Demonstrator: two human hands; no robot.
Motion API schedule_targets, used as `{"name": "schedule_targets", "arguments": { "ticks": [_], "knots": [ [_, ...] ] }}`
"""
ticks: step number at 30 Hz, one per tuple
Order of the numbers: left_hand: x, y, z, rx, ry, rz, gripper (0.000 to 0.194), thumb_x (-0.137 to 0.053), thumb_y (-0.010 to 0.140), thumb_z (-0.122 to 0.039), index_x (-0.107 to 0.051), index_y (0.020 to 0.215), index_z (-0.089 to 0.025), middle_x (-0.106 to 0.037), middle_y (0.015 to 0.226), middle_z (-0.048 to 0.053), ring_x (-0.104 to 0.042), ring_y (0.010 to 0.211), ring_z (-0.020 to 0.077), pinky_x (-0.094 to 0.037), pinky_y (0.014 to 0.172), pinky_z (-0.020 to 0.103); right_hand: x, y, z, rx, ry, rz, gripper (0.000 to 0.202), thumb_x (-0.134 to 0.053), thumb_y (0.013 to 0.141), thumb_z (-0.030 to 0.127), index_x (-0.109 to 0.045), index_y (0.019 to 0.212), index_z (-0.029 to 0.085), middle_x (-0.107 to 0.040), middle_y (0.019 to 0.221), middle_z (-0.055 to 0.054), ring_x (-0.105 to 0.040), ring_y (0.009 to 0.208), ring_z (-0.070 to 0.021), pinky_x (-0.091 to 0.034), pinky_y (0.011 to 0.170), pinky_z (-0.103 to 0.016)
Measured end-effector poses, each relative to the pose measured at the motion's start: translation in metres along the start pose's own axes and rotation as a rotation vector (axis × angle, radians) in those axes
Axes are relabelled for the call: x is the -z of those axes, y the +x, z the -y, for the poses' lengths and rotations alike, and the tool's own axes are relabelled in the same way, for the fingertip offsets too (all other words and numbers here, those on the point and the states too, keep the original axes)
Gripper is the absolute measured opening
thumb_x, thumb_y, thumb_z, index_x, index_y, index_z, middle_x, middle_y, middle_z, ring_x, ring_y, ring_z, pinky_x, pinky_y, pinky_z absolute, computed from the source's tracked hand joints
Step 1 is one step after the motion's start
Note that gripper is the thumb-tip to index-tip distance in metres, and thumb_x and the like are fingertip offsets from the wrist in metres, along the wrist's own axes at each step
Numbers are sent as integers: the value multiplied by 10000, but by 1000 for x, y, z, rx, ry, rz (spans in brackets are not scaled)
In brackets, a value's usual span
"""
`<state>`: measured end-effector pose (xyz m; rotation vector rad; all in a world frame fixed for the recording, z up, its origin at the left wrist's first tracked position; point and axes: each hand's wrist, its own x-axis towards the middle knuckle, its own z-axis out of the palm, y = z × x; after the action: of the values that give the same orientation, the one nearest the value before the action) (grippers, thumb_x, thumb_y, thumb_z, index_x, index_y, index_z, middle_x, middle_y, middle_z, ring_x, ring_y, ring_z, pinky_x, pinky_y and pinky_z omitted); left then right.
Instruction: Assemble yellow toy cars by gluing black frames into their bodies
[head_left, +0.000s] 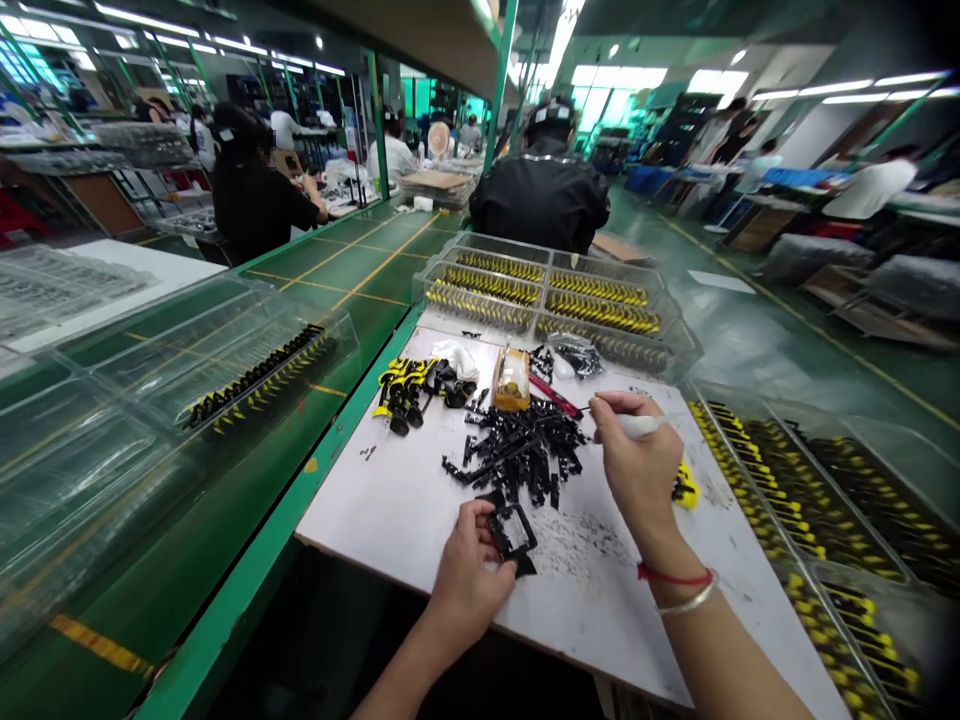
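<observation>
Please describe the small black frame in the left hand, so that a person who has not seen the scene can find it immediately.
Start at the white work board, then find the heap of black plastic parts at its middle. Just nearer than the heap, the left hand pinches a black rectangular frame. Unlike the heaped pieces, it is an open rectangle, held apart.

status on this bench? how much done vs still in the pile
Done: clear trays ahead and at right hold rows of yellow-and-black pieces. In hand: the left hand holds a black frame part at the board's near edge; the right hand grips a white pen-like tool. Left: a sizeable heap of loose black parts and a small cluster of yellow-and-black pieces remain on the board.
</observation>
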<state>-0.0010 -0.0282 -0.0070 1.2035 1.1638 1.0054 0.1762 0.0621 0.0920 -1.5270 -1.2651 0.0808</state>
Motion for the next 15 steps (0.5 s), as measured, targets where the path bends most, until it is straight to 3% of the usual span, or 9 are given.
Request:
{"name": "schedule_targets", "arguments": {
  "ticks": [4,8,11,15],
  "knots": [
    [-2,2,0,34,45,2,550,-537,587,17,-392,1081,-175,-547,886,33,-561,726,128,-490,633,238,-28,27,4,176,-68,-27,232,-537,856,385,-635,905,181,-665,835,-53,-612,747,-190,-471,727,-323],
    [-3,5,-2,29,40,26,575,-523,552,25,-384,1073,-174,-550,879,44,-560,762,149,-483,624,235,-58,35,-1,298,-125,37,225,-478,887,362,-618,934,192,-661,908,-69,-604,864,-213,-454,826,-355],
    [-5,8,-1,65,22,41,602,-538,501,34,-398,1045,-183,-551,865,42,-557,750,154,-466,591,221,-75,34,-15,344,-123,135,211,-477,874,348,-620,929,203,-665,937,-72,-605,906,-232,-461,834,-369],
    [-10,18,12,219,-70,11,574,-642,453,-23,-462,956,-233,-519,725,-24,-527,611,131,-395,496,199,-86,33,-31,362,-123,218,218,-494,840,379,-647,871,226,-668,896,-76,-632,837,-265,-497,746,-399]
  ]
}}
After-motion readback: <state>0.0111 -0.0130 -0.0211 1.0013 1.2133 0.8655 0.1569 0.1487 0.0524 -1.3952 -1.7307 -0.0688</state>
